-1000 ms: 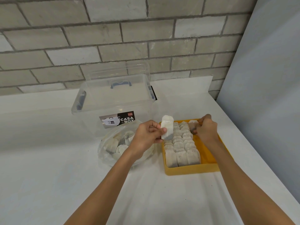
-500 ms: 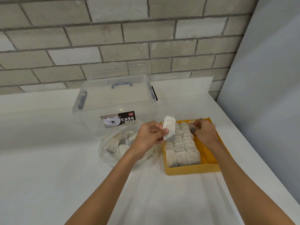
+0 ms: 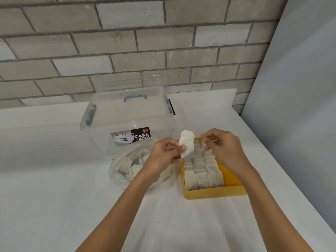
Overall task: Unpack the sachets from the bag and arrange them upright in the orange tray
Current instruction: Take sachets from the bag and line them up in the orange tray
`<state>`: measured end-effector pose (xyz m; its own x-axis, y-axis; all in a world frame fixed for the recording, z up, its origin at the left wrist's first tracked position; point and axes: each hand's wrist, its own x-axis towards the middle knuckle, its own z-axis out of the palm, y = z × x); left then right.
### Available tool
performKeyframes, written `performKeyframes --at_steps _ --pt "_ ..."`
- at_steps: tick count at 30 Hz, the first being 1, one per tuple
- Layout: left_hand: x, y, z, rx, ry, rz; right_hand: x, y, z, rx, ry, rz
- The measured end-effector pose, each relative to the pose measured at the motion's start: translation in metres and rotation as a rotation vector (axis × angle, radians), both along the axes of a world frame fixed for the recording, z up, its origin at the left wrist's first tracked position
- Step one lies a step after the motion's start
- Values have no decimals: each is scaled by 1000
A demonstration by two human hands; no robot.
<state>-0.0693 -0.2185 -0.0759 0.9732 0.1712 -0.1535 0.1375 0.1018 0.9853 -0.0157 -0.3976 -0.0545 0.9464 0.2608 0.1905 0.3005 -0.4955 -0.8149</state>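
1. We see the left hand (image 3: 163, 155) pinching one sachet (image 3: 187, 144) between thumb and curled fingers, above the 10 o'clock corner of the orange tray (image 3: 214, 192).
2. The sachet's long axis runs from 12 to 6 o'clock, with the darker filled end pointing to 6.
3. The right hand (image 3: 223, 150) hovers over the tray's 12 o'clock end with its fingers curled. We cannot tell whether they hold anything.
4. Rows of sachets (image 3: 201, 171) stand upright in the tray.
5. The bag (image 3: 123, 171) lies at 9 o'clock from the tray, and a clear box (image 3: 127, 115) stands at 12 o'clock from the bag.
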Motion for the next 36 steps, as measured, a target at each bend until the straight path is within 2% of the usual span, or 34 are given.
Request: performKeyframes --at_steps 4,12,22,31,36 --pt "-2 -1 3 -65 -8 14 -14 21 1 125 34 59" --pt "-6 6 6 -194 5 50 -14 32 -2 296 192 20" --pt "-6 6 10 -228 9 6 -11 21 5 457 296 0" --pt "-1 1 14 -190 34 1 19 -14 15 449 218 -24" --pt "0 -4 10 -175 48 -21 41 -34 11 376 264 -93"
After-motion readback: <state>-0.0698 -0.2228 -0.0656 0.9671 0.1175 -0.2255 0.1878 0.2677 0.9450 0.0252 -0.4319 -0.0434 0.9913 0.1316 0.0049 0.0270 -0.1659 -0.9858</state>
